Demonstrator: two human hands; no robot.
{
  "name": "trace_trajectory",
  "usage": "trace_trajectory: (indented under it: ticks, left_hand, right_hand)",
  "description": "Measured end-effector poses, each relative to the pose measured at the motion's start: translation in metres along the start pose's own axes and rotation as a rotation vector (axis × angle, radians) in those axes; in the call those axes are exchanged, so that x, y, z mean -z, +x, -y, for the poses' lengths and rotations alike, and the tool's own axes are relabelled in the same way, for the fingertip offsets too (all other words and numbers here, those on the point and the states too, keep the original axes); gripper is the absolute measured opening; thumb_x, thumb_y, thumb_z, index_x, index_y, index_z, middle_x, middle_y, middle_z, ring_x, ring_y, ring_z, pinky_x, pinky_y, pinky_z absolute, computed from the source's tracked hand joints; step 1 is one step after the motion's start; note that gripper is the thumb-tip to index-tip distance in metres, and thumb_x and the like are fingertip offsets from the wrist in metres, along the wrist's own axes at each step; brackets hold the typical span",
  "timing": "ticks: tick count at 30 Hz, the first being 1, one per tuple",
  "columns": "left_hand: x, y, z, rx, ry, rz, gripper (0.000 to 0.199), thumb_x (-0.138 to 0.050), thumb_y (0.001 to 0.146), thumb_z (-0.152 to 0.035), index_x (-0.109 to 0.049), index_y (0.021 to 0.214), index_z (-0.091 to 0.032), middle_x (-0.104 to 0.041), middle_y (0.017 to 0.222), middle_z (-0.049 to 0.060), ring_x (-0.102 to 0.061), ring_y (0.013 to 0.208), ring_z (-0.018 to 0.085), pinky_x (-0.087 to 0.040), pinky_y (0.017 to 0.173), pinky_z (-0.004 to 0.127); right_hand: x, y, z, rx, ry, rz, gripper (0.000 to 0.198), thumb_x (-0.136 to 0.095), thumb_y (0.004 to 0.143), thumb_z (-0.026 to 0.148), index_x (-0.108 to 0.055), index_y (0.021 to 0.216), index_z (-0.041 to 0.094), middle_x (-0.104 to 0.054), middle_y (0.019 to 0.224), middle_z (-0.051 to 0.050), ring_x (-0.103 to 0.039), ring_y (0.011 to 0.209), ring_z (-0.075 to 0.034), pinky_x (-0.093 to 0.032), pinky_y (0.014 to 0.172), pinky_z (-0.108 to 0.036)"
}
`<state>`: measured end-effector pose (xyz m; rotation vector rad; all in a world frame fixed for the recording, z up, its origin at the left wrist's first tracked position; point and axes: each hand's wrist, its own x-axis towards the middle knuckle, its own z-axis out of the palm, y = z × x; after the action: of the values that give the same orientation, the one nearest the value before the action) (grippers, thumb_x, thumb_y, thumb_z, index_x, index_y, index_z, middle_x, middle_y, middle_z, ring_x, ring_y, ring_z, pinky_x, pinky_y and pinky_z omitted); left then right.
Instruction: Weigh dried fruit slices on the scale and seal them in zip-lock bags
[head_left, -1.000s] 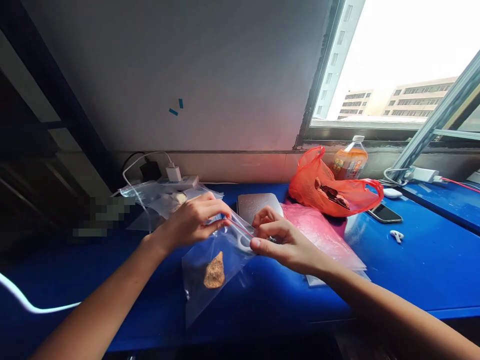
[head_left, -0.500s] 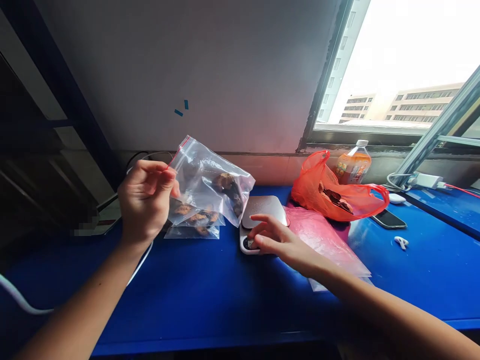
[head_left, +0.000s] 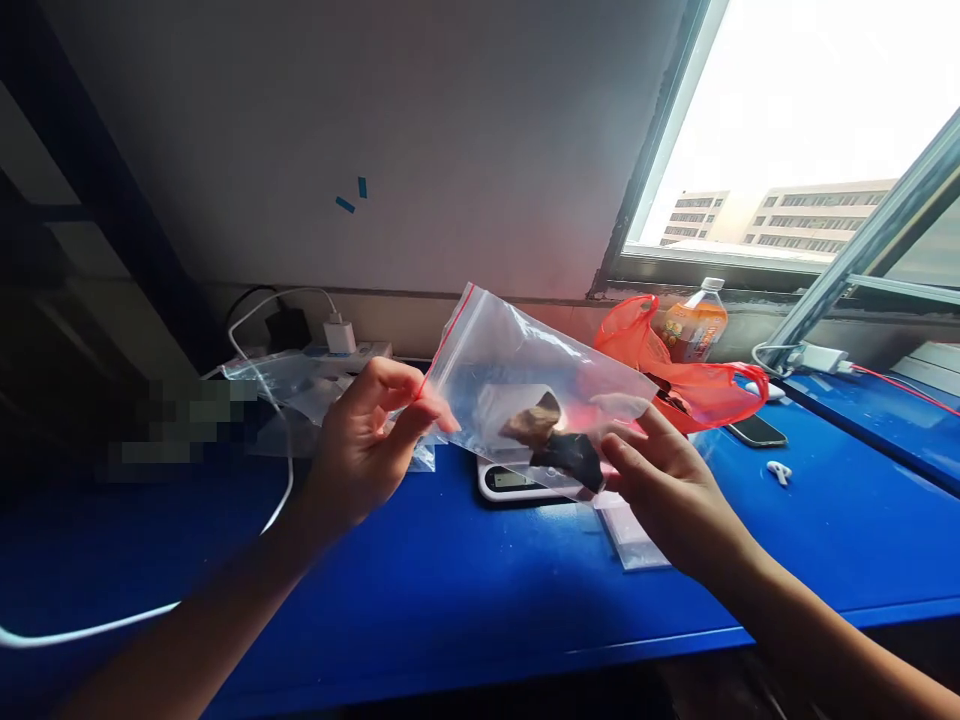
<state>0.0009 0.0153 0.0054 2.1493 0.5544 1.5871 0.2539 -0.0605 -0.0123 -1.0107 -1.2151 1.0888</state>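
Observation:
A clear zip-lock bag (head_left: pixel 517 350) with a red seal line is stretched between my hands, tilted. Inside it lie brown and dark dried pieces (head_left: pixel 566 455) that I cannot name for sure. My left hand (head_left: pixel 379 430) pinches the bag at its sealed end. At the other end, my right hand (head_left: pixel 660 470) grips the lower corner, fingers partly behind the plastic. Behind and under the bag stands a small white kitchen scale (head_left: pixel 499 490), its plate mostly covered from view. More clear bags (head_left: pixel 292 385) lie to the left, partly behind my left hand.
At the right, a red plastic bag (head_left: pixel 712 395) holds dark pieces, with an orange drink bottle (head_left: pixel 697 320) behind it. A phone (head_left: pixel 757 430) and a white earbud (head_left: pixel 780 472) lie nearby. Flat plastic bags (head_left: pixel 630 535) rest below my right hand. A white cable (head_left: pixel 281 480) crosses the left side.
My right hand has left the scale and taken hold of the zip-lock bag's lower end. My left hand and the bag have moved right, over the scale.

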Motion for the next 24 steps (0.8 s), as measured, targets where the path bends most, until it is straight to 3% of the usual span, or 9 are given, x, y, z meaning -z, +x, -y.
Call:
trace_trajectory:
  ticks: [6,11,14,17,20,24]
  left_hand:
    - [-0.004,-0.002,-0.003,-0.04,0.038,0.151,0.01,-0.062,0.092,-0.03,-0.058,0.098,-0.024,-0.071,0.087,0.0,-0.072,0.083,0.019,-0.06,0.074,0.034]
    - [-0.006,-0.003,-0.001,-0.167,0.209,0.305,0.016,-0.058,0.095,-0.025,-0.056,0.11,-0.022,-0.07,0.098,0.003,-0.068,0.075,0.014,-0.057,0.066,0.027]
    - [-0.009,-0.004,0.0,-0.213,0.287,0.405,0.019,-0.055,0.095,-0.021,-0.055,0.114,-0.022,-0.068,0.097,0.003,-0.066,0.074,0.012,-0.056,0.062,0.023]
    - [-0.012,-0.005,0.001,-0.233,0.301,0.45,0.021,-0.054,0.096,-0.019,-0.053,0.116,-0.021,-0.067,0.098,0.003,-0.065,0.075,0.011,-0.056,0.064,0.022]
    - [-0.013,-0.005,0.002,-0.246,0.319,0.456,0.022,-0.053,0.096,-0.019,-0.052,0.117,-0.021,-0.067,0.1,0.003,-0.064,0.073,0.01,-0.057,0.07,0.024]
    - [-0.012,-0.005,0.002,-0.238,0.34,0.473,0.023,-0.052,0.095,-0.018,-0.052,0.118,-0.022,-0.067,0.104,0.004,-0.065,0.076,0.012,-0.058,0.072,0.026]
  right_hand:
    - [0.022,-0.02,0.002,0.032,-0.085,-0.189,0.027,-0.07,0.083,0.044,-0.059,0.099,0.026,-0.067,0.084,-0.001,-0.059,0.067,-0.013,-0.048,0.059,-0.027]
    - [0.073,-0.033,0.022,0.216,-0.313,-0.578,0.025,-0.078,0.074,0.041,-0.059,0.079,0.025,-0.067,0.079,0.0,-0.062,0.073,-0.012,-0.046,0.068,-0.034]
    - [0.101,-0.039,0.049,0.257,-0.603,-0.809,0.017,-0.069,0.08,0.04,-0.062,0.086,0.025,-0.069,0.088,-0.001,-0.065,0.081,-0.014,-0.042,0.072,-0.042]
    - [0.126,-0.039,0.069,0.322,-0.785,-0.987,0.019,-0.07,0.074,0.033,-0.065,0.09,0.024,-0.07,0.087,-0.004,-0.068,0.081,-0.02,-0.046,0.067,-0.04]
    - [0.147,-0.03,0.073,0.381,-0.87,-1.0,0.026,-0.072,0.065,0.029,-0.066,0.09,0.022,-0.071,0.083,-0.006,-0.07,0.078,-0.025,-0.052,0.064,-0.037]
    - [0.161,-0.004,0.072,0.431,-1.088,-0.902,0.032,-0.069,0.068,0.032,-0.068,0.097,0.02,-0.07,0.078,-0.007,-0.07,0.076,-0.025,-0.052,0.063,-0.033]
